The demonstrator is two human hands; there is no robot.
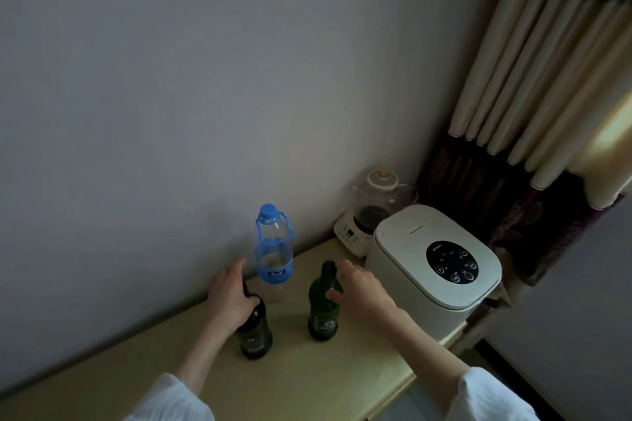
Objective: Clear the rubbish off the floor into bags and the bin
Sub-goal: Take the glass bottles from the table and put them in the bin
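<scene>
Two green glass bottles (323, 304) on worktop (307, 383): rigid, breakable, slippery; hold by neck. Left hand (229, 294) grips one neck; right hand (359, 290) loose beside other.

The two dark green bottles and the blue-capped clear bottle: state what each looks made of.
Two dark green bottles: likely glass, glossy, deeply tinted, with narrow necks. Blue-capped clear bottle: thin transparent plastic, judging by the moulded shoulder, blue carry strap and wrap label.
</scene>
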